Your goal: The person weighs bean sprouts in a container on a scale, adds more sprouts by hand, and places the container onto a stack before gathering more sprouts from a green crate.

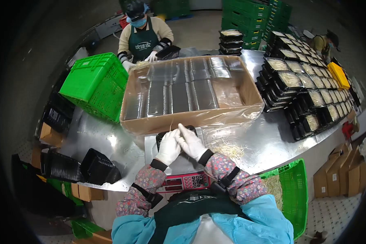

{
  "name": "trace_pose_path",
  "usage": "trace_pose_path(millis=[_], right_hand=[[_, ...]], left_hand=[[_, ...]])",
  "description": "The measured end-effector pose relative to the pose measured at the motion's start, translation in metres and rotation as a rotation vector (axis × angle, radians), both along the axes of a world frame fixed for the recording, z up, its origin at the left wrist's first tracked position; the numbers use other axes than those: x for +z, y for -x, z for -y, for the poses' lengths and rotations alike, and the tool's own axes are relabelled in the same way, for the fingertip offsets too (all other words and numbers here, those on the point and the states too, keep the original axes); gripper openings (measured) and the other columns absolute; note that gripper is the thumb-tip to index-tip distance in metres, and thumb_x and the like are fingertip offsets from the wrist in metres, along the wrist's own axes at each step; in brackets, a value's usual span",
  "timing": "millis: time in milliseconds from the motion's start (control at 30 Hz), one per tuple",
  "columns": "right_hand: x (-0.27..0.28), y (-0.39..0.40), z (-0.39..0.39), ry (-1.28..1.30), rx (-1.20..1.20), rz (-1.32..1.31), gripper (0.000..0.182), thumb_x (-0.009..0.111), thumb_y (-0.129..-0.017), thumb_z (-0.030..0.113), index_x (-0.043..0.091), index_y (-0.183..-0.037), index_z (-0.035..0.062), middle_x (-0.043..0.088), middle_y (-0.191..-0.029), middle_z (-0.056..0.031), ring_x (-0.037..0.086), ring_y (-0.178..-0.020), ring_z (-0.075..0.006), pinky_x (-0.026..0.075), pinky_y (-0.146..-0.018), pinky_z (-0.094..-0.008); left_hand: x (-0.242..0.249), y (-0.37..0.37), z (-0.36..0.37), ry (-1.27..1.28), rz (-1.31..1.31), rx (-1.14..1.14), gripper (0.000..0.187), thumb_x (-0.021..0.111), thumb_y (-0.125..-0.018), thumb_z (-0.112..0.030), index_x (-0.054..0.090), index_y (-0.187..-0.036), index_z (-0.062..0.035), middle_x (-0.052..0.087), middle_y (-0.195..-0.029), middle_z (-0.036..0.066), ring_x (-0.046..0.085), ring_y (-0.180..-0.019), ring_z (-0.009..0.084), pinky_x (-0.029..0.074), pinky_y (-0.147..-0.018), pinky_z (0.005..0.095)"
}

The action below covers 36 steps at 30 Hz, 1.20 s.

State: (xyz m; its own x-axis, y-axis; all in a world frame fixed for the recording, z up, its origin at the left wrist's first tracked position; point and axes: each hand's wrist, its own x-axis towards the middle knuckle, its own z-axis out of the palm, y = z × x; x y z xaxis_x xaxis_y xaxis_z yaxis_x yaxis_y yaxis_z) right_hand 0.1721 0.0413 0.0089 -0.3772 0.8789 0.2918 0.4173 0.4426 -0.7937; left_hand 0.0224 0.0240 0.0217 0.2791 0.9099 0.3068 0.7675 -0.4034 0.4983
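My left hand (168,148), in a white glove, is over a black tray (161,136) on the weighing scale (149,149). Its fingers are drawn together, and what they hold, if anything, is hidden. My right hand (192,144), also gloved, meets it from the right with its fingers stretched out and touching the left fingers. The hands cover most of the tray, so its contents do not show. A thin pale strand rises beside the left fingertips. Loose pale sprouts (228,150) lie on the metal table right of my right hand.
Beyond the scale stands a cardboard box (183,120) of stacked clear lids. Filled black trays (290,80) are piled at the right, empty black trays (97,166) at the left. Green crates (91,79) (295,195) stand left and front right. A co-worker (144,40) works opposite.
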Motion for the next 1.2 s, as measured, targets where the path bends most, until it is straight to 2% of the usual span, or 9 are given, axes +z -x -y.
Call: trace_pose_path(millis=[167, 333, 400, 467, 700, 800, 933, 1000, 1200], right_hand=[[-0.002, -0.006, 0.002, -0.025, 0.067, 0.019, 0.064, 0.053, -0.095, 0.035, 0.034, -0.144, -0.0018, 0.049, -0.134, -0.0259, 0.045, -0.126, -0.0421, 0.035, -0.108, -0.0443], [0.055, -0.054, -0.036, -0.217, -0.050, -0.067, 0.056, 0.064, -0.090, 0.020, 0.044, -0.140, 0.0030, 0.052, -0.135, -0.0192, 0.050, -0.125, -0.0335, 0.039, -0.106, -0.0392], [0.055, -0.072, -0.066, -0.261, -0.177, 0.020, 0.046, 0.065, -0.088, 0.017, 0.054, -0.131, 0.0054, 0.063, -0.113, -0.0152, 0.059, -0.106, -0.0307, 0.047, -0.094, -0.0386], [0.051, -0.088, -0.095, -0.230, -0.194, 0.236, 0.033, 0.064, -0.086, 0.026, 0.065, -0.115, 0.0100, 0.064, -0.096, -0.0107, 0.060, -0.094, -0.0308, 0.047, -0.086, -0.0426], [0.049, -0.098, -0.163, -0.050, -0.047, 0.678, 0.032, 0.067, -0.079, 0.018, 0.068, -0.111, 0.0157, 0.061, -0.112, -0.0113, 0.056, -0.111, -0.0288, 0.045, -0.099, -0.0396], [0.053, -0.088, -0.169, -0.078, -0.122, 0.728, 0.031, 0.076, -0.071, 0.014, 0.064, -0.100, 0.0133, 0.061, -0.105, -0.0121, 0.058, -0.105, -0.0299, 0.050, -0.091, -0.0399], [0.041, -0.087, -0.170, -0.296, -0.094, 0.726, 0.033, 0.080, -0.068, 0.017, 0.063, -0.096, 0.0130, 0.062, -0.095, -0.0091, 0.062, -0.096, -0.0290, 0.053, -0.080, -0.0414], [0.035, -0.094, -0.173, -0.330, -0.014, 0.668, 0.017, 0.076, -0.073, 0.019, 0.070, -0.087, 0.0140, 0.064, -0.088, -0.0058, 0.062, -0.093, -0.0273, 0.052, -0.080, -0.0407], [0.084, -0.121, -0.159, -0.441, -0.049, 0.556, 0.008, 0.073, -0.076, 0.020, 0.074, -0.084, 0.0180, 0.068, -0.084, -0.0022, 0.063, -0.089, -0.0227, 0.052, -0.080, -0.0356]], left_hand=[[-0.007, 0.008, 0.009, -0.222, -0.066, 0.053, 0.053, 0.061, -0.079, -0.013, 0.052, -0.129, -0.0016, 0.053, -0.130, 0.020, 0.048, -0.121, 0.0382, 0.037, -0.104, 0.0472], [0.005, 0.010, 0.007, -0.257, -0.004, 0.366, 0.054, 0.057, -0.091, -0.022, 0.042, -0.137, 0.0042, 0.047, -0.137, 0.023, 0.039, -0.129, 0.0434, 0.029, -0.110, 0.0509], [-0.007, 0.007, 0.006, 0.017, -0.137, 0.205, 0.056, 0.057, -0.092, -0.027, 0.043, -0.136, 0.0041, 0.048, -0.136, 0.023, 0.038, -0.131, 0.0424, 0.028, -0.110, 0.0525], [-0.009, -0.002, 0.009, -0.093, -0.184, 0.013, 0.051, 0.058, -0.091, -0.029, 0.050, -0.133, 0.0000, 0.053, -0.134, 0.019, 0.043, -0.128, 0.0392, 0.029, -0.109, 0.0530], [0.003, 0.000, -0.004, -0.001, -0.150, -0.116, 0.041, 0.058, -0.091, -0.028, 0.056, -0.126, -0.0076, 0.059, -0.120, 0.011, 0.052, -0.112, 0.0316, 0.039, -0.096, 0.0442], [-0.002, -0.004, -0.007, 0.023, -0.184, -0.077, 0.038, 0.057, -0.091, -0.028, 0.058, -0.124, -0.0085, 0.058, -0.118, 0.009, 0.052, -0.109, 0.0292, 0.039, -0.094, 0.0434], [-0.003, 0.002, 0.001, 0.041, -0.137, -0.097, 0.048, 0.054, -0.095, -0.030, 0.049, -0.135, -0.0051, 0.055, -0.129, 0.014, 0.048, -0.122, 0.0321, 0.035, -0.105, 0.0435], [0.005, 0.008, 0.006, 0.110, -0.025, -0.090, 0.050, 0.053, -0.095, -0.030, 0.046, -0.138, -0.0048, 0.052, -0.136, 0.016, 0.046, -0.127, 0.0316, 0.033, -0.109, 0.0425], [0.053, 0.047, 0.027, -0.111, 0.353, 0.141, 0.035, 0.056, -0.095, -0.018, 0.059, -0.124, 0.0003, 0.061, -0.124, 0.018, 0.058, -0.116, 0.0305, 0.044, -0.101, 0.0366]])
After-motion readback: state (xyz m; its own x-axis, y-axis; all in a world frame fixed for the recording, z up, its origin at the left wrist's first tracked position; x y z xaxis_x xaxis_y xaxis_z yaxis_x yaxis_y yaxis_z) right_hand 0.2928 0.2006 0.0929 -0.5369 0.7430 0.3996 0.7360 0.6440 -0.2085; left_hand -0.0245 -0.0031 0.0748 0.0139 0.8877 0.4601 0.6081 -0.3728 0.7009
